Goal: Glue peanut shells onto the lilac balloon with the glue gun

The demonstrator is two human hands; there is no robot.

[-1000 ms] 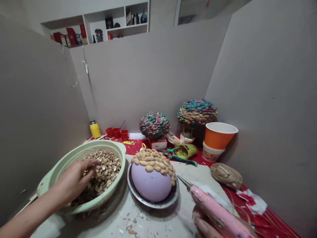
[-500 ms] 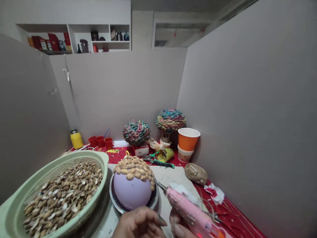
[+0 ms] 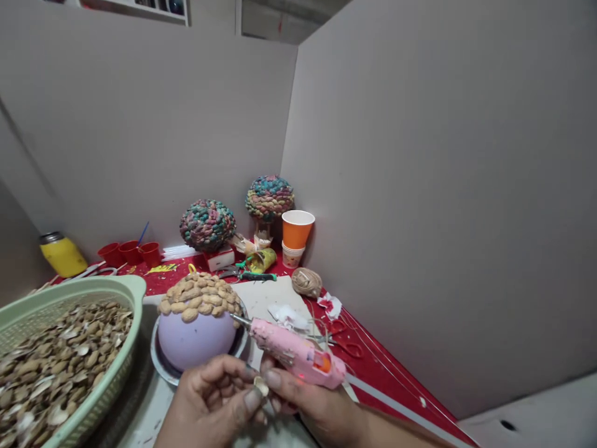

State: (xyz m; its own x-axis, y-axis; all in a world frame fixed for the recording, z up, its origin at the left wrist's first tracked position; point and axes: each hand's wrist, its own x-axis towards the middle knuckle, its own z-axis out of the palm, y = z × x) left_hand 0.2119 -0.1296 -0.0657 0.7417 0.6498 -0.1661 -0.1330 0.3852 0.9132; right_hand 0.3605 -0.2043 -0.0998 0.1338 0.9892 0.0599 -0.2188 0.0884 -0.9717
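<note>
My right hand (image 3: 303,395) is closed round a pink hot glue gun (image 3: 293,353), whose metal nozzle points left at the ball. A white glue stick (image 3: 373,392) trails from its back end. Between the thumb and fingers of my left hand (image 3: 219,392) is a small peanut shell piece (image 3: 261,385), close to my right fingertips. Just beyond both hands, a lilac ball (image 3: 196,342) sits in a metal bowl (image 3: 161,364). Rows of peanut shells (image 3: 200,295) cover the ball's top, and its lower part is bare.
A green basket (image 3: 135,317) of peanut shells stands at left. Behind are two colourful shell-covered balls (image 3: 208,224), red cups (image 3: 130,252), a yellow jar (image 3: 63,255), pliers (image 3: 256,276) and an orange paper cup (image 3: 297,231). Twine (image 3: 306,282) and red scissors (image 3: 347,345) lie at right.
The view has swung right and downward. My left hand, empty-looking before, now pinches a shell piece beside my right hand. The glue gun now shows more fully, its nozzle still near the ball.
</note>
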